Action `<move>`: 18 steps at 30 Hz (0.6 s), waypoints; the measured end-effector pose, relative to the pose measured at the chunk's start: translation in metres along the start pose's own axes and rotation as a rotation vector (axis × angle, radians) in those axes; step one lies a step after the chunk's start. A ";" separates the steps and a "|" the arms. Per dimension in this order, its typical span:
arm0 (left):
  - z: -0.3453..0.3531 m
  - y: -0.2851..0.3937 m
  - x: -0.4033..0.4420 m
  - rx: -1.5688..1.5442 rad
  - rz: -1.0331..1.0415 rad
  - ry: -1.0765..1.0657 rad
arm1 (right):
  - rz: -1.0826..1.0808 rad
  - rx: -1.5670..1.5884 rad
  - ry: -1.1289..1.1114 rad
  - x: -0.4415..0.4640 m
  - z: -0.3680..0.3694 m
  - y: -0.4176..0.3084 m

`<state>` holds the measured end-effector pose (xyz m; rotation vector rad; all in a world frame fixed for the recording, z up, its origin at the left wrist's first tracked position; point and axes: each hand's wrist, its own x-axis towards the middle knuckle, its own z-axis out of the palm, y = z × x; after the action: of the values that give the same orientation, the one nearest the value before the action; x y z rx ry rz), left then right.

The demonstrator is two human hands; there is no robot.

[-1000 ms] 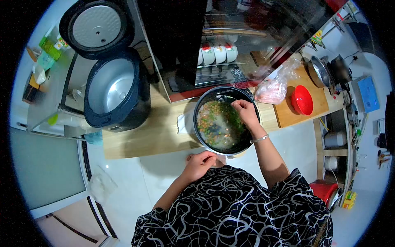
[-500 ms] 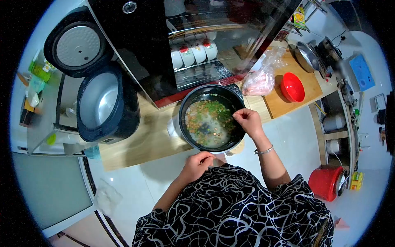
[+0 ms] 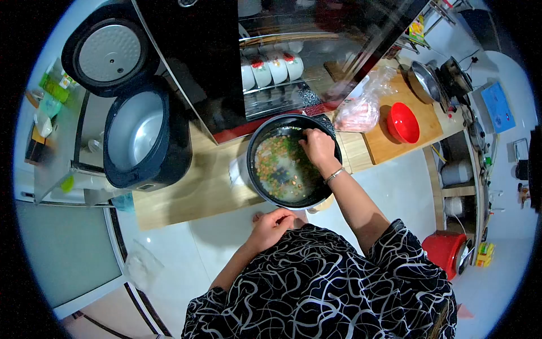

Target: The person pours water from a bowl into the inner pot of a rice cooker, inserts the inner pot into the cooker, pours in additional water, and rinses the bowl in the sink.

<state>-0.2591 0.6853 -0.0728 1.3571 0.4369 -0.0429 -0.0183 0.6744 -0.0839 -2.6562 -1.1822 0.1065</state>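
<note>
A dark inner pot (image 3: 254,183) sits on the wooden counter, holding cloudy liquid with beans or grains (image 3: 272,169) and chopped greens (image 3: 293,148). Over its upper right part is my right hand (image 3: 319,150), fingers bent down and drawn together above the contents; whatever they pinch is hidden. My left hand (image 3: 271,229) is just below the pot's near rim, fingers curled in. It lies close to the rim, and I cannot tell whether it touches or what it holds.
An open rice cooker (image 3: 149,164) without its inner pot stands left, lid raised. Behind is a glass-fronted cabinet (image 3: 197,85) with bowls. To the right are a plastic bag (image 3: 358,116), a red bowl (image 3: 403,123) on a cutting board (image 3: 375,144), and a metal basin (image 3: 423,82).
My right hand has moved from the pot's right rim inward and up, over the contents. My left hand stays almost in place. The view has shifted slightly.
</note>
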 end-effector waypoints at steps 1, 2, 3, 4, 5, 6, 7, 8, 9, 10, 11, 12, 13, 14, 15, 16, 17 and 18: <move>-0.001 -0.001 0.000 0.001 0.004 0.002 | 0.013 -0.003 -0.002 0.001 0.002 0.000; -0.002 -0.002 -0.001 0.003 0.007 0.004 | 0.026 -0.005 -0.004 0.003 0.004 0.000; -0.003 -0.003 -0.001 0.000 0.005 0.007 | 0.023 -0.005 -0.007 0.005 0.007 0.000; -0.003 -0.003 -0.001 0.010 0.008 0.009 | 0.020 -0.017 -0.010 0.006 0.009 0.001; -0.004 -0.003 -0.001 0.019 0.010 0.010 | 0.018 -0.028 -0.013 0.008 0.011 0.002; -0.004 -0.002 -0.001 0.019 0.010 0.010 | 0.018 -0.028 -0.014 0.009 0.013 0.003; -0.004 -0.001 -0.001 0.004 -0.005 0.007 | 0.008 -0.057 -0.013 0.011 0.016 0.004; -0.005 -0.001 -0.001 -0.010 -0.020 0.003 | -0.002 -0.087 -0.011 0.011 0.019 0.005; -0.005 -0.001 -0.001 -0.010 -0.022 0.002 | 0.000 -0.087 -0.012 0.012 0.022 0.006; -0.006 -0.002 0.000 -0.001 -0.015 -0.003 | 0.015 -0.122 -0.016 0.013 0.025 0.006; -0.006 -0.003 0.000 0.008 -0.009 -0.007 | 0.029 -0.157 -0.019 0.013 0.028 0.007; -0.006 -0.002 0.000 0.007 -0.011 -0.010 | 0.032 -0.156 -0.021 0.012 0.030 0.009; -0.007 -0.001 0.001 0.042 -0.005 -0.012 | 0.041 -0.144 0.018 0.012 0.032 0.010; -0.007 0.000 0.001 0.077 0.001 -0.014 | 0.050 -0.133 0.058 0.011 0.033 0.011; -0.007 0.000 0.001 0.077 -0.001 -0.016 | 0.052 -0.132 0.057 0.010 0.028 0.010; -0.007 0.000 0.001 0.073 -0.007 -0.017 | 0.066 -0.071 0.052 0.007 0.018 0.006; -0.007 0.000 0.001 0.068 -0.014 -0.018 | 0.079 -0.009 0.048 0.005 0.010 0.004; -0.007 0.001 0.001 0.069 -0.015 -0.019 | 0.086 0.008 0.062 0.002 0.007 0.005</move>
<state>-0.2598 0.6924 -0.0733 1.4203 0.4330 -0.0840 -0.0146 0.6741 -0.0918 -2.6828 -1.0469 0.0431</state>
